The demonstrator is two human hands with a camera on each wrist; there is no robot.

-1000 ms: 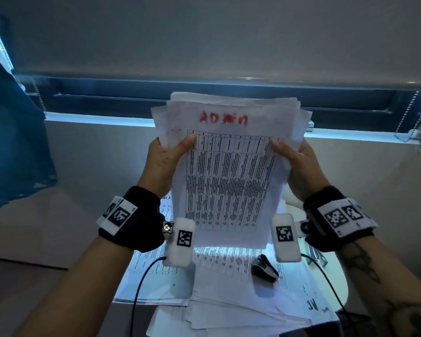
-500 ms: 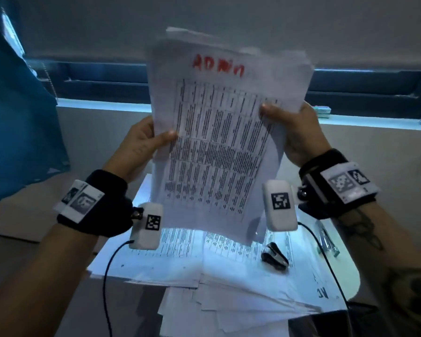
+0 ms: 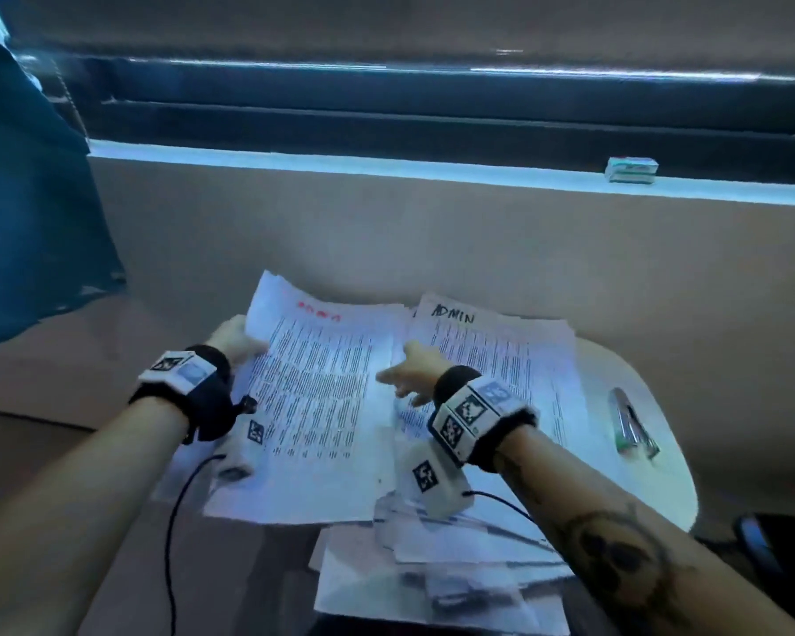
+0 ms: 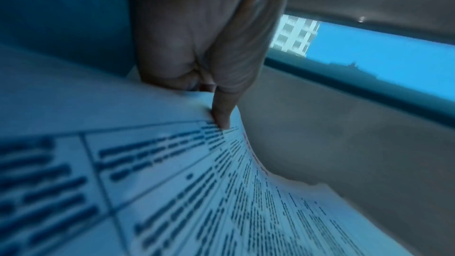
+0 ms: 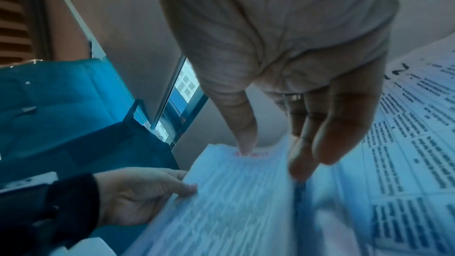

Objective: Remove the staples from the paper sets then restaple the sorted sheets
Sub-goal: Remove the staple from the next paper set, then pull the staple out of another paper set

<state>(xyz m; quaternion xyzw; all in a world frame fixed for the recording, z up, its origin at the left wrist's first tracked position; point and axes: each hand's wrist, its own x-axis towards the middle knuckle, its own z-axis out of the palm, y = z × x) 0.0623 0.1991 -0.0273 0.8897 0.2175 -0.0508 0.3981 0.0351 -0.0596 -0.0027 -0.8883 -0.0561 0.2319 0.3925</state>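
A paper stack headed in red [image 3: 322, 406] lies on the left of the small white table [image 3: 639, 488]. My left hand [image 3: 239, 342] grips its left edge, thumb [image 4: 221, 116] on the top sheet [image 4: 172, 182]. My right hand [image 3: 405, 376] is over the stack's right edge with fingers straight, holding nothing; the right wrist view shows these fingers [image 5: 327, 139] above the sheets [image 5: 234, 201]. A second stack marked ADMIN in black [image 3: 501, 360] lies to the right. A silver stapler [image 3: 632, 424] rests on the table's right side. No staple remover is in view.
Loose sheets [image 3: 432, 580] overhang the table's near edge. A small box [image 3: 632, 169] sits on the window sill behind. A blue cloth [image 3: 28, 199] hangs at the left. Wrist-camera cables trail under both arms.
The red-headed stack, held upright in both hands before, has come down flat onto the left of the table. My right hand has let go of it; my left still holds it.
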